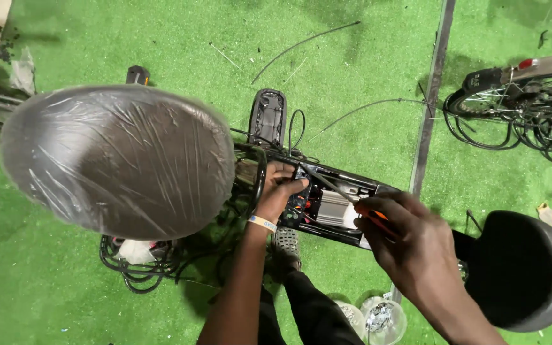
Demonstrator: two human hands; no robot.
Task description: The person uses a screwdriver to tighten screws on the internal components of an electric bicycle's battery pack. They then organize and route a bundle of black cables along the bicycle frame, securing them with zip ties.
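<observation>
- Fingers (388, 207) of the right hand (416, 246) are pinched shut round the orange handle of a screwdriver (346, 195); its thin dark shaft runs up and left, the tip ending inside the open black box (333, 204)
- Left hand (282, 188) reaches down into the left end of that same box; its fingers (292, 185) are curled among the coloured wires (296, 207), though whether they grip one or only press on them I cannot tell
- Screwdriver looks light and stiff; judged from its shape, the thick handle is the place to hold it, since the bare shaft would likely slip
- Wires look soft and thin, probably easy to pull loose; better taken by their plugs than by the strands
- Silver ribbed block (337, 211) lies inside the box, just beside the wires; it looks rigid and heavier than the rest
- Box itself sits low between two seats; a large seat wrapped in clear plastic (119, 160) to the left, a dark seat (525, 268) to the right
- Black lid (268, 118) lies on the green floor (352, 64) just beyond the box; a parked bicycle (519, 102) stands well apart at the upper right
</observation>
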